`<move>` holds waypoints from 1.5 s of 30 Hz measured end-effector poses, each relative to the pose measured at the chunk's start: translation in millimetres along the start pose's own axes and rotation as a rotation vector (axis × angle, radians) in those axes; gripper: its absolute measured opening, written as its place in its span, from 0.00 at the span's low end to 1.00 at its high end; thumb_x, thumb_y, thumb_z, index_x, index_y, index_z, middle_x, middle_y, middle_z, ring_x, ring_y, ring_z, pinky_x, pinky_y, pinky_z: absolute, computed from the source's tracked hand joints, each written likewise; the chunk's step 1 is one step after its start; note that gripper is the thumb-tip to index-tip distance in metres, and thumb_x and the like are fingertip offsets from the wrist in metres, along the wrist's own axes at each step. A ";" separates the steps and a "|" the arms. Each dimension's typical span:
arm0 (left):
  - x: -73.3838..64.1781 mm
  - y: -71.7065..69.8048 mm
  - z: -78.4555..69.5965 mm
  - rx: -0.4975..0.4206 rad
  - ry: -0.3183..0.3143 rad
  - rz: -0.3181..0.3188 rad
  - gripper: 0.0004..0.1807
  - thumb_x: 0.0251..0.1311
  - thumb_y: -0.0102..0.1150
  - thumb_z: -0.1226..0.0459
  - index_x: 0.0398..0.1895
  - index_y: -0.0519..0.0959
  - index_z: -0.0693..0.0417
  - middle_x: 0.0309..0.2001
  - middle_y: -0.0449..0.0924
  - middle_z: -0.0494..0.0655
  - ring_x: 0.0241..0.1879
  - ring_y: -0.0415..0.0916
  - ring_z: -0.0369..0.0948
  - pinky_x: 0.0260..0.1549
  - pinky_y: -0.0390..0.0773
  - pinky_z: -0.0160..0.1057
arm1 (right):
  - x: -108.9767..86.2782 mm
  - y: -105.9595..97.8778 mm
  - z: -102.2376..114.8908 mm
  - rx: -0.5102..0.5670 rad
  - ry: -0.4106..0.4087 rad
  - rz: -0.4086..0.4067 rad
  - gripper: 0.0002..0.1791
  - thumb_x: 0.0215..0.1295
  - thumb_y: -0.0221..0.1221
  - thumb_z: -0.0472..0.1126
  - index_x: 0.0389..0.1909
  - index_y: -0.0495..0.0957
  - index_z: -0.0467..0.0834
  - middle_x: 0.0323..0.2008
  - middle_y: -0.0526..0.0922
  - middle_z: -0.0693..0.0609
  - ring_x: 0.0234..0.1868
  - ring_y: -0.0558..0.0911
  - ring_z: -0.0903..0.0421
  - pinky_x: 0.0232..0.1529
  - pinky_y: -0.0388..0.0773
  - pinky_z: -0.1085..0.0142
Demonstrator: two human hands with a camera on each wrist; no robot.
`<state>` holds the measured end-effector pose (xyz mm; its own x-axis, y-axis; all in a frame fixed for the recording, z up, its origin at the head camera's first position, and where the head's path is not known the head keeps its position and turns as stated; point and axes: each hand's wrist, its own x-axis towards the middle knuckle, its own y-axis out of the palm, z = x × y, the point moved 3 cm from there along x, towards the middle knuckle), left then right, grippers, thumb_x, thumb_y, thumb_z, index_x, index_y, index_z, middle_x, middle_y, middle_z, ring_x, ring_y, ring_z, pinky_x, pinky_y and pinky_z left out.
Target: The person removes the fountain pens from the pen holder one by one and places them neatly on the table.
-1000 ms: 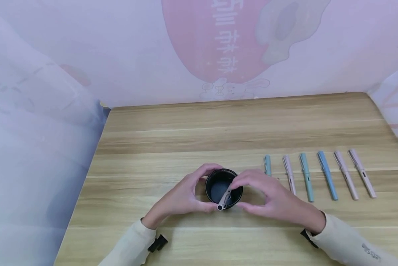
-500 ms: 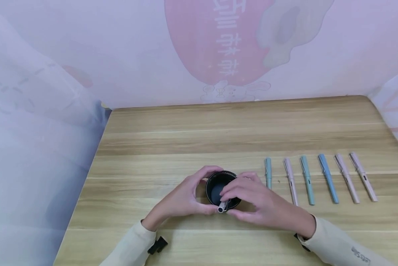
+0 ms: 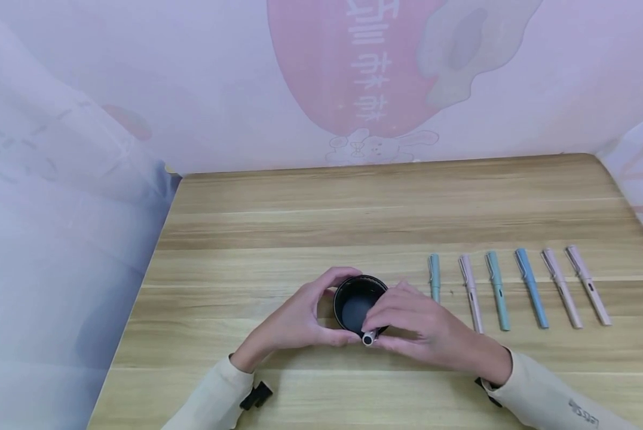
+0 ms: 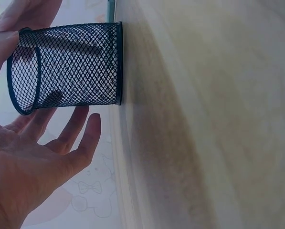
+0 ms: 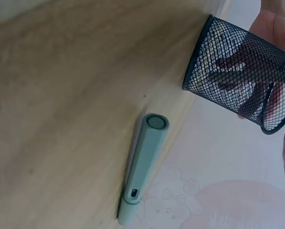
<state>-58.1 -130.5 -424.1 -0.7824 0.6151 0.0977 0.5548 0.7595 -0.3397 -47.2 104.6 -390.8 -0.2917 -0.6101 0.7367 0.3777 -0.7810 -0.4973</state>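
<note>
A black mesh pen cup (image 3: 352,286) stands upright on the table, its mouth facing up in the head view. My left hand (image 3: 302,313) holds it from the left, thumb at the near side and fingers round the far side. With its fingertips, my right hand (image 3: 426,319) pinches a pale pen (image 3: 369,338) by its upper end at the near right rim. Through the mesh in the left wrist view, the pen's dark shaft (image 4: 68,45) slants down inside the cup. Part of the right rim is hidden by the right hand.
Right of the cup several capped pens lie in a row: a teal pen (image 3: 434,278), a blue pen (image 3: 531,288), a lilac pen (image 3: 587,285) and others. The wooden table (image 3: 300,221) ends at a printed curtain (image 3: 219,89) behind.
My right hand has moved left and nearer the cup's near rim. The pen has gone lower and stands steeper, its top now slightly further right than half a second ago. The left hand stays put.
</note>
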 end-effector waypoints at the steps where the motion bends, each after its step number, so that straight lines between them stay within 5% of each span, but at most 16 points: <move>1: -0.2 0.0 0.1 -0.001 -0.001 -0.002 0.49 0.57 0.86 0.55 0.80 0.68 0.36 0.71 0.77 0.37 0.63 0.79 0.52 0.65 0.77 0.50 | 0.9 -1.0 1.3 0.014 0.006 -0.004 0.08 0.81 0.65 0.42 0.51 0.86 0.41 0.47 0.89 0.51 0.48 0.86 0.54 0.56 0.74 0.61; 7: 0.4 0.5 0.0 0.001 0.007 -0.008 0.49 0.56 0.87 0.54 0.79 0.68 0.37 0.70 0.78 0.38 0.64 0.79 0.50 0.65 0.77 0.51 | 7.1 -11.8 8.2 0.058 -0.004 -0.083 0.09 0.79 0.67 0.39 0.51 0.85 0.37 0.45 0.88 0.45 0.46 0.86 0.50 0.58 0.79 0.63; 20: 1.3 0.2 0.0 0.019 0.005 -0.014 0.50 0.55 0.87 0.54 0.79 0.68 0.37 0.70 0.79 0.40 0.65 0.77 0.47 0.63 0.79 0.50 | 17.4 -38.9 11.9 0.023 -0.010 -0.212 0.08 0.76 0.70 0.39 0.46 0.88 0.36 0.39 0.83 0.45 0.38 0.82 0.54 0.39 0.80 0.69; 25: 2.1 1.1 0.4 0.008 0.015 -0.013 0.50 0.55 0.88 0.55 0.79 0.68 0.38 0.70 0.79 0.39 0.66 0.77 0.47 0.63 0.79 0.51 | 17.1 -50.6 11.3 0.031 -0.016 -0.229 0.10 0.75 0.71 0.39 0.45 0.88 0.34 0.36 0.84 0.46 0.38 0.82 0.55 0.40 0.80 0.69; 38: 4.1 -0.4 -29.8 -0.026 -0.001 -0.016 0.48 0.52 0.86 0.70 0.77 0.70 0.55 0.68 0.80 0.53 0.64 0.76 0.58 0.63 0.77 0.61 | 7.0 -82.9 14.9 0.298 0.098 -0.351 0.14 0.72 0.71 0.31 0.41 0.81 0.20 0.48 0.90 0.38 0.54 0.89 0.51 0.59 0.82 0.66; 45: 2.7 1.6 -7.1 0.003 0.010 -0.018 0.51 0.54 0.88 0.61 0.79 0.68 0.41 0.71 0.78 0.43 0.66 0.76 0.53 0.64 0.77 0.56 | 10.3 -97.0 22.5 0.382 0.018 -0.495 0.13 0.68 0.72 0.25 0.37 0.80 0.17 0.40 0.89 0.35 0.46 0.88 0.51 0.54 0.84 0.68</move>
<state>-57.3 -126.2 -417.7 -0.7893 0.6035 0.1130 0.5399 0.7699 -0.3401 -67.1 177.1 -324.6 -0.5261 -0.1926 0.8283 0.4803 -0.8711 0.1026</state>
